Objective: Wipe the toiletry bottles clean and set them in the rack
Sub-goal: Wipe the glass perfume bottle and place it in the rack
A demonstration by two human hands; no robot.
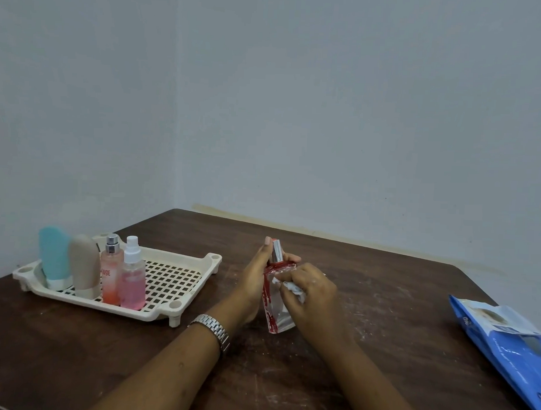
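Toward six o'clock on the bench (382, 316), with left hand (254, 281) fingers clamped round the tilted red-edged bottle (276, 319) and right hand (313, 293) fingers pinching a crumpled wipe (294, 290) against its face, rub each side in turn, gripping firmly, probably slippery glass; then stand upright in rack (180, 281) at nine o'clock.

Both forearms reach in from the bottom edge, left hand (256, 281), watch (213, 327) on its wrist, curled round the bottle (278, 318), right hand (312, 293) knuckles up, fingers pinching a crumpled wipe (294, 289) against the bottle's front.
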